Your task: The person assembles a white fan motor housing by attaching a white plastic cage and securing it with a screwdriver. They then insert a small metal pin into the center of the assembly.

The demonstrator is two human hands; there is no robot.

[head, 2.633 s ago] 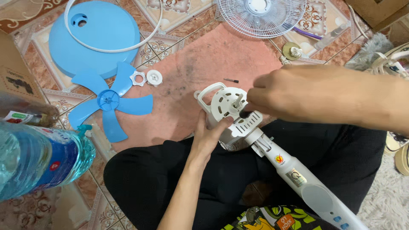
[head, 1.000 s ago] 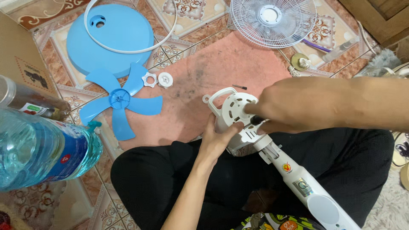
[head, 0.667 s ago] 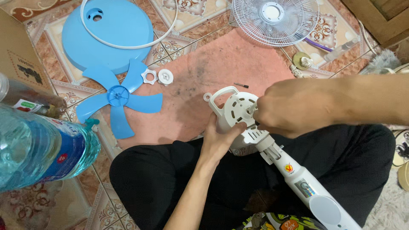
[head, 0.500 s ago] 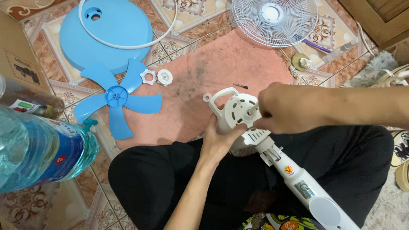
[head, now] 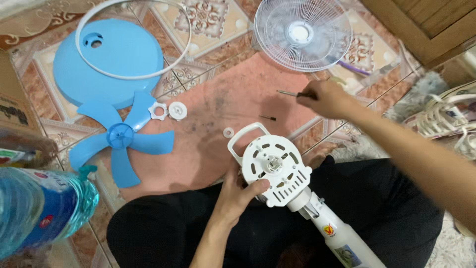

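A white fan motor housing (head: 274,166) on a white stand pole (head: 337,237) rests on my lap, its round slotted face up. My left hand (head: 239,191) grips the housing from below, thumb on its rim. My right hand (head: 329,98) is stretched out over the pink mat (head: 218,101), closed on a screwdriver (head: 292,93) whose thin shaft points left. A small dark screw (head: 267,117) and a white washer (head: 228,132) lie on the mat between the hand and the housing.
A blue fan blade (head: 121,141), a white nut (head: 159,110) and a white cap (head: 177,110) lie at left, with a blue round cover (head: 106,62) and white ring (head: 136,74) behind. A white wire grille (head: 302,33) sits at the back, and a blue bottle (head: 39,211) near left.
My right hand has left the motor housing and reached out to the far right of the mat, where it now holds the screwdriver. My left hand keeps its grip.
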